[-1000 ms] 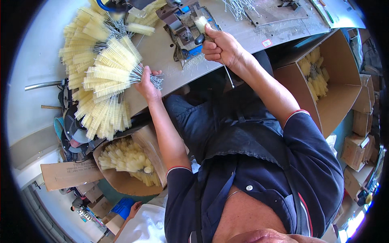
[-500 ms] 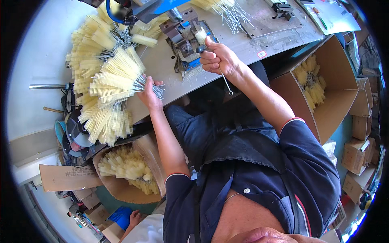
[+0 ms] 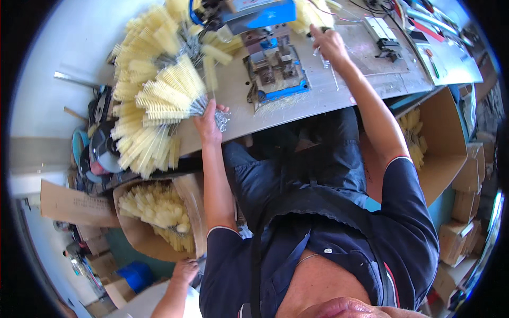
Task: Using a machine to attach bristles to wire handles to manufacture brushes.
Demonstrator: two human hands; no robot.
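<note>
Clutching the brush bundle (image 3: 165, 100) by its wire shafts, the person's left hand (image 3: 208, 125) sat at the near edge of the bench (image 3: 241, 123), fingers wrapped firmly round the metal, looped ends poking out past the palm. The right hand (image 3: 332, 46) was stretched across the far side, just beside a second heap of brushes (image 3: 313, 15); a thin stem (image 3: 334, 78) showed below it. Whether its fingertips were pinched on anything, I could not tell. Good practice, in my judgement, meant taking single shafts by bare wire, never by filaments, so the tufts kept their shape, and holding the bundle snugly enough to stop slipping without tangling the loops. Knuckles were best kept clear of the metal fixture (image 3: 278, 71), which stood between the two hands under a blue machine head (image 3: 260, 19). Textures: bristles pale yellow, stiff-looking, set in straight cylinders with fine ribbed rows; shafts slim, silvery, ending in small eyes. Fixture blocky and dark, on a blue base, pale bits like clippings strewn at its foot. Bench top grey, flat, scuffed. More brushes filled a cardboard box (image 3: 192, 202) beside the left forearm, its walls creased and bowed.
</note>
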